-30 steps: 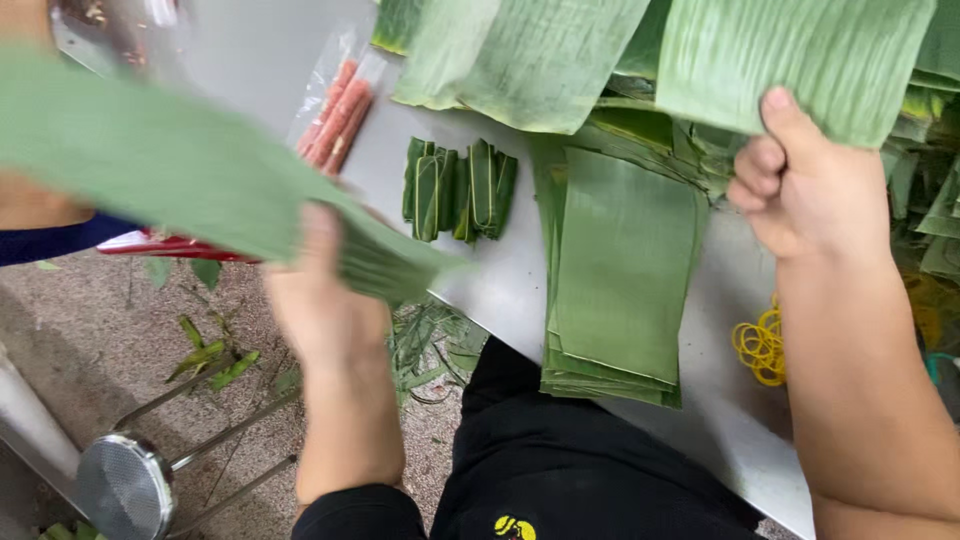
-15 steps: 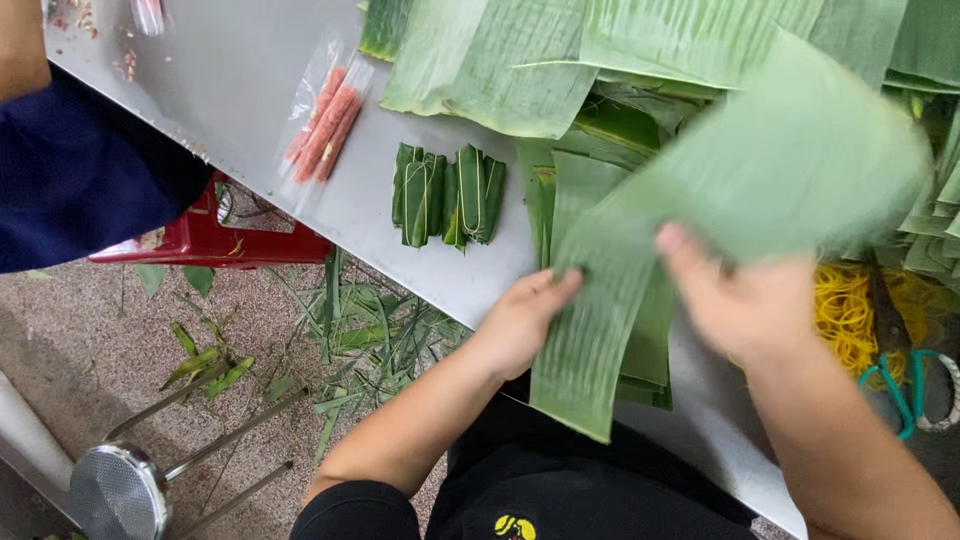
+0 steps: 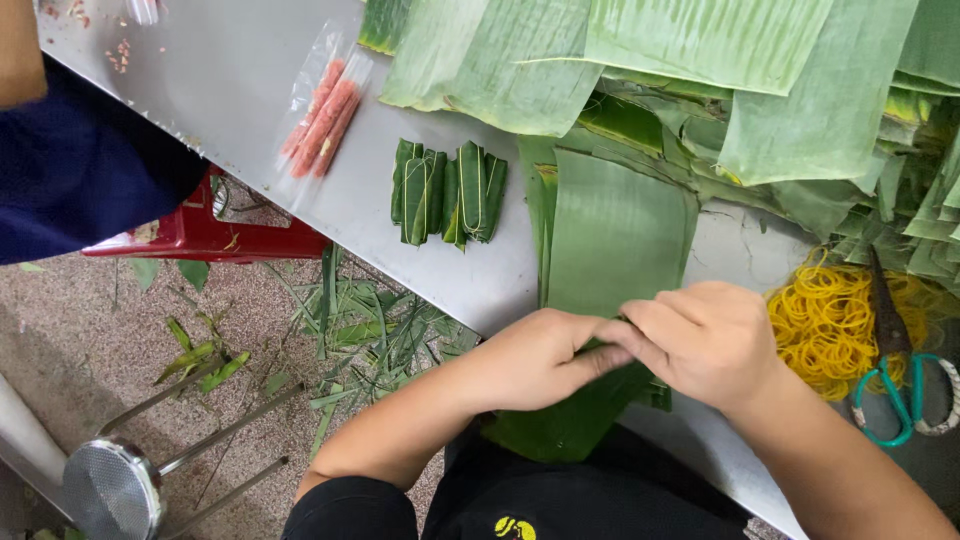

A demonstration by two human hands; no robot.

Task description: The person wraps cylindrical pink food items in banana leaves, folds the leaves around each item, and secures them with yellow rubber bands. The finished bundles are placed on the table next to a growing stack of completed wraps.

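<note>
- Four small wrapped leaf parcels (image 3: 448,192) lie finished on the metal table (image 3: 250,110); large uncut banana leaves (image 3: 700,60) lie heaped beyond.
- A stack of cut leaf sheets (image 3: 610,235) lies in front of the person.
- The left hand (image 3: 535,358) and right hand (image 3: 705,340) meet fingertip to fingertip at the stack's near end, both pinching the top sheet's edge.
- Yellow rubber bands (image 3: 825,320) and scissors (image 3: 890,350) lie just right of the right hand, untouched.

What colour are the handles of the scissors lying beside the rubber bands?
Teal green, on the scissors, seen in the head view.
</note>
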